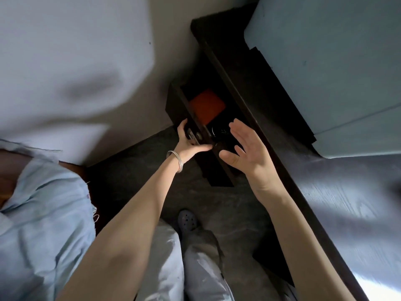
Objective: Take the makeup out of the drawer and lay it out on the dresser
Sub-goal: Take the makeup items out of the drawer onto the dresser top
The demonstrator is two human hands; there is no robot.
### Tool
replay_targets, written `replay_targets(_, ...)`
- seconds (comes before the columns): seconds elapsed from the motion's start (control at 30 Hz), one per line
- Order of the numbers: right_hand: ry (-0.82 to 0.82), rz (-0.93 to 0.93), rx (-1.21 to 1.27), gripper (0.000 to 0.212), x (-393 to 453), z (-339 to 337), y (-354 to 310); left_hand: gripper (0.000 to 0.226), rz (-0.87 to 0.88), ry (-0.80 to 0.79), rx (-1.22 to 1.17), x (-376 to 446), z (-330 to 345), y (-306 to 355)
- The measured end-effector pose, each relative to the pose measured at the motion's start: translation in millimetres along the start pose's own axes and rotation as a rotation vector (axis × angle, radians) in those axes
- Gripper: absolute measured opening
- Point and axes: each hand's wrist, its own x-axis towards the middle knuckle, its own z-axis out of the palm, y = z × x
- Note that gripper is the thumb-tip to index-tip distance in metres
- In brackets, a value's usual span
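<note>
A dark wooden drawer (173,101) stands pulled out from the dark dresser (338,203). Inside it lie an orange box (207,106) and a round black item (219,130) with pale markings, partly hidden. My left hand (188,144) grips the metal handle on the drawer's front. My right hand (247,151) hovers over the drawer's near part, fingers straight and spread, holding nothing. Whatever lies under my right hand is hidden.
The dresser top runs along the right, glossy near the bottom right. A pale blue wall (336,61) rises behind it. A bed with light sheets (65,72) fills the left. My legs and a grey shoe (187,220) stand on the dark floor.
</note>
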Motion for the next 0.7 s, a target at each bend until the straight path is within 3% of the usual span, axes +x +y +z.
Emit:
replay_targets(0.1,0.039,0.018,0.033,0.082,-4,14,2,0.107,-0.014,-0.014,0.101,-7,-12,3)
replay_targets(0.47,0.291,0.079,0.206,0.085,-35,52,-10,0.109,-0.220,-0.006,0.073,-22,-35,12)
replay_targets(0.53,0.294,0.082,0.227,0.084,-37,56,-9,0.110,-0.217,0.023,0.170,-29,-40,18)
replay_targets(0.6,0.292,0.086,0.235,0.084,-39,60,-7,0.109,-0.126,0.152,0.384,-39,-44,29)
replay_targets(0.7,0.299,0.108,0.258,0.083,-43,65,-1,0.088,0.295,0.251,0.829,-42,-51,35)
